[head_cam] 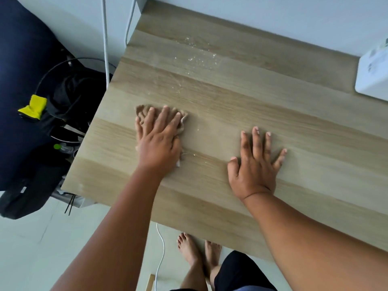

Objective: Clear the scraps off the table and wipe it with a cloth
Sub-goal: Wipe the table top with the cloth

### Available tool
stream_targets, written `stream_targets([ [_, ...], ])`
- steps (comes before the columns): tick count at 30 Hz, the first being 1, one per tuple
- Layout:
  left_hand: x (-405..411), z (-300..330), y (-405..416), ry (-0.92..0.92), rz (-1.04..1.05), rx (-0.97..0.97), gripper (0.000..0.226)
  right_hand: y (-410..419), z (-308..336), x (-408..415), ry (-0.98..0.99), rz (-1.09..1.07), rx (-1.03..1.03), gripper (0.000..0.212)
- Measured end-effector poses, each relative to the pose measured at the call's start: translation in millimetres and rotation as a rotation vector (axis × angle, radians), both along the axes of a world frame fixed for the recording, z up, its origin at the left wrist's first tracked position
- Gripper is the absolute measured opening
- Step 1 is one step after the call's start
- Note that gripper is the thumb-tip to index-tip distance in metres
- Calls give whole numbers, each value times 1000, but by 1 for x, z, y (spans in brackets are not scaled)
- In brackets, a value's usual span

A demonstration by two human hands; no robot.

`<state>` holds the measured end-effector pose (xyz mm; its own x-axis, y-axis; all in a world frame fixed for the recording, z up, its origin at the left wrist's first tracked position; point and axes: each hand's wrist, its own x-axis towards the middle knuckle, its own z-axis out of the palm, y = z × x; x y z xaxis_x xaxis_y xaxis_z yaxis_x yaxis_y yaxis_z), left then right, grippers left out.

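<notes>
Head view, cloth point(183, 120) under left hand point(159, 139) fingers point(163, 118), pressed on table point(273, 106)

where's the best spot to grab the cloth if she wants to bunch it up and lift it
Probably the crumpled far edge of the cloth, reached from above. It bunches up past the fingertips of the left hand, which presses flat on the rest, so that free ridge is easiest to pinch.

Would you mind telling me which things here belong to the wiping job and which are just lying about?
Part of the job: cloth under the left hand; crumbs; table; right hand flat on it.

Lying about: white box; dark bags; white cables.
</notes>
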<state>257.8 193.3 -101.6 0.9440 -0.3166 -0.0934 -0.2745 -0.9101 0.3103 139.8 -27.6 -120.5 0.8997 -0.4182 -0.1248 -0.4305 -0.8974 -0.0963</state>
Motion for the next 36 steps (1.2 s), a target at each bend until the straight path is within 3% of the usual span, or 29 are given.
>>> stream_targets([
  [6, -46, -7, -37, -70, -319, 44, 62, 0, 2, 1, 30, 4, 12, 77],
  [11, -98, -19, 13, -162, -379, 8, 55, 1, 2, 1, 25, -3, 13, 77],
  [13, -98, -17, 45, -172, -306, 47, 51, 1, 1, 1, 16, -2, 15, 76],
  [17, -66, -9, 97, -41, 51, 106, 56, 1, -2, 0, 2, 0, 3, 75],
  [22, -18, -6, 66, 65, 287, 98, 57, 0, -3, 1, 10, 2, 9, 74],
  [28, -41, -11, 11, -25, 17, 101, 58, -1, -2, 1, -11, -2, 7, 74],
  [32, -79, -16, 32, -144, -227, 49, 54, -1, -2, 1, -18, -6, 9, 75],
  [36, -97, -13, 92, -160, -165, 64, 53, -1, 0, 0, -18, -2, 14, 75],
])
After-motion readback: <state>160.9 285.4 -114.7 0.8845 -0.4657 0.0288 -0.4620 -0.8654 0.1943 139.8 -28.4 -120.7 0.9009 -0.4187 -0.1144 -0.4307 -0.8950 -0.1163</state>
